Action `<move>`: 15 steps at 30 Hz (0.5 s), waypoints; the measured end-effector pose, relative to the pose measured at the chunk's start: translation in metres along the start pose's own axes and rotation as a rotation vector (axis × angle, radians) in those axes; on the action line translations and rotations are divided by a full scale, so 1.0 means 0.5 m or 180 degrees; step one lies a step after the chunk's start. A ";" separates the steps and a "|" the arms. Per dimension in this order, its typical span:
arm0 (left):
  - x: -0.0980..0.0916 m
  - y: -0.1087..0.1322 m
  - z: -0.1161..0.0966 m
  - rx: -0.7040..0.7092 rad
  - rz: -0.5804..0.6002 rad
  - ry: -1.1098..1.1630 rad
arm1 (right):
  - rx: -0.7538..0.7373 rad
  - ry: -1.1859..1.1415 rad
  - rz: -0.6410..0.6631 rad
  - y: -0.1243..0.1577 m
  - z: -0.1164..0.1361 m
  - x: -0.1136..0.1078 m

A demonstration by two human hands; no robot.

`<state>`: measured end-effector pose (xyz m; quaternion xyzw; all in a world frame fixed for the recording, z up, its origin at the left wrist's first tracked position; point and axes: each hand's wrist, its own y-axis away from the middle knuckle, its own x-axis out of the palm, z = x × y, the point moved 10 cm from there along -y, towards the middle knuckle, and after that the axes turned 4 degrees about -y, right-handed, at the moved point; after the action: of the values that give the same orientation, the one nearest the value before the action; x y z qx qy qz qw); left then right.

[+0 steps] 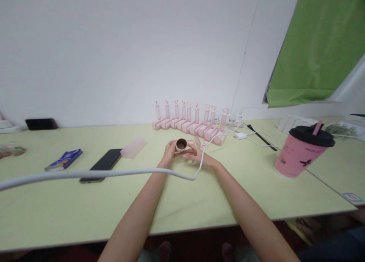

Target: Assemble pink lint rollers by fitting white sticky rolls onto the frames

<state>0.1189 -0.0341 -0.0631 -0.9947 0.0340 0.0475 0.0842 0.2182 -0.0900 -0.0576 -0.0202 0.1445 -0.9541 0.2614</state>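
A small round roll [181, 149], with a pale rim and a dark brown hollow like a roll of tape, is held just above the table. My left hand [169, 151] grips it from the left side. On the other side, my right hand [195, 154] has its fingers bent against the roll, some reaching below it. Just beyond stand several slim pink tubes [197, 114] with looped tops, upright in a slanting row behind pink blocks [185, 127]. Small pink pieces lie behind my right hand, too blurred to name. A white cable [159, 170] crosses in front of both forearms.
A black phone [107, 162], a translucent pink box-like piece [133, 148] and a blue packet [64, 160] lie to the left. A pink lidded cup [299, 153] stands on the right, near a black strap [261, 137] and a white charger plug [240, 135].
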 end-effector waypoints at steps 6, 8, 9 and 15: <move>-0.001 -0.002 0.015 -0.0175 -0.0073 0.0192 | -0.0303 0.1115 -0.0617 -0.001 -0.007 -0.041; 0.007 -0.004 0.012 -0.0086 0.0046 0.0063 | -0.0309 0.1741 -0.0840 0.008 0.005 -0.050; 0.010 -0.005 0.009 -0.0050 0.0095 0.0007 | -0.0299 0.2019 -0.0906 0.012 0.012 -0.052; 0.053 0.019 -0.034 0.0080 0.0970 0.0158 | -0.0444 0.2724 -0.1234 0.026 0.055 -0.064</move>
<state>0.1462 -0.0479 -0.0507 -0.9778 0.1872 0.0348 0.0877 0.2554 -0.0915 -0.0338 0.3306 0.2965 -0.8960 -0.0064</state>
